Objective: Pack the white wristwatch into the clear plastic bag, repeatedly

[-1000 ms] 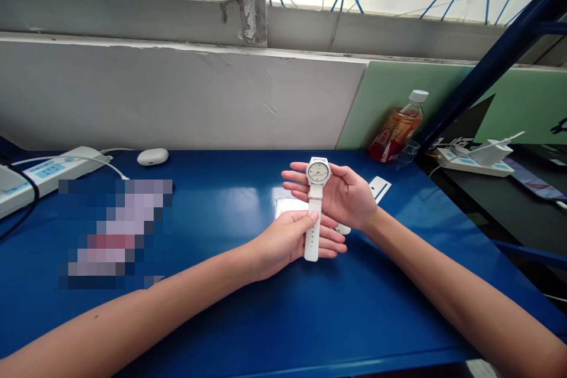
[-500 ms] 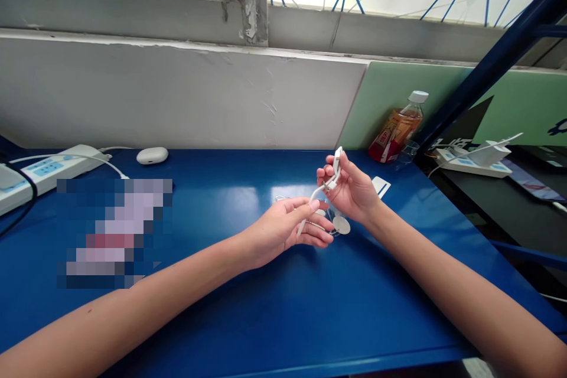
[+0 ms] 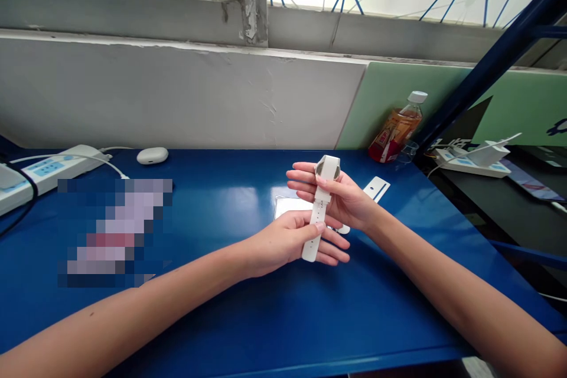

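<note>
A white wristwatch [image 3: 317,212] with a perforated strap is held over the desk between both hands. My left hand [image 3: 292,235] pinches the strap's lower end between thumb and fingers. My right hand [image 3: 343,195] grips the upper part near the watch case, with its thumb on the strap and its fingers behind. The metal rim of the case shows on both sides of the strap; the dial is hidden. Behind my hands lies a clear-edged package [image 3: 290,205], partly covered. A white card with a slot [image 3: 377,188] lies beside my right wrist.
On the blue desk [image 3: 212,319] a white earbud case [image 3: 152,156] sits near the wall. A power strip [image 3: 53,168] with cables and a pixelated item [image 3: 119,230] are at left. A drink bottle [image 3: 396,130] leans by the blue post [image 3: 482,65] at right.
The watch has turned from edge-on to show its strap flat towards me. My right hand has moved slightly left and opened its outer fingers; my left hand has shifted a little lower.
</note>
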Demonstrator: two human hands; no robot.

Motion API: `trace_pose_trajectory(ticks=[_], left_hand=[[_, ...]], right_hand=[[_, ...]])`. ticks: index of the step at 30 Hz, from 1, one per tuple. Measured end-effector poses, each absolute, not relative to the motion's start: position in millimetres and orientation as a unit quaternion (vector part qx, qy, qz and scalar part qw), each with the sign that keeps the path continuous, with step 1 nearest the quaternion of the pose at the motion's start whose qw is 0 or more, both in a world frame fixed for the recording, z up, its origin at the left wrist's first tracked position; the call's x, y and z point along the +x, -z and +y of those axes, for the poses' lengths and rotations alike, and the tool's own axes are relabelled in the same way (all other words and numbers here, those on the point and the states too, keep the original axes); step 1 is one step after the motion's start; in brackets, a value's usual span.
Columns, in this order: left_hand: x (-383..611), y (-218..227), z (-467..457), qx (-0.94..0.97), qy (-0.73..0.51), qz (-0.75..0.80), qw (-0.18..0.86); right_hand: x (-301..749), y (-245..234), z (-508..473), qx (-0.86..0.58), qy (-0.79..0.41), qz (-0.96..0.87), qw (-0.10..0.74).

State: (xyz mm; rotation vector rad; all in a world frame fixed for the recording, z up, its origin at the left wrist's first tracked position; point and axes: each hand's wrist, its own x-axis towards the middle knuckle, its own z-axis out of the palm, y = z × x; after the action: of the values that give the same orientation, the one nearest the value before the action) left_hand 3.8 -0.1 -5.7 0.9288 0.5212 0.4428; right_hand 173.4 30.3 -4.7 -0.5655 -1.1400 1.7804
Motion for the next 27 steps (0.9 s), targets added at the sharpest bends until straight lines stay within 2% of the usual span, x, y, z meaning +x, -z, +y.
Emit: trace_pose_trajectory(ticks=[27], left_hand=[[2.9, 5.5, -0.8, 0.430, -0.195, 0.289, 0.833]], right_hand=[[171.7, 4.5, 28.2, -0.207, -0.758, -0.437, 0.437]])
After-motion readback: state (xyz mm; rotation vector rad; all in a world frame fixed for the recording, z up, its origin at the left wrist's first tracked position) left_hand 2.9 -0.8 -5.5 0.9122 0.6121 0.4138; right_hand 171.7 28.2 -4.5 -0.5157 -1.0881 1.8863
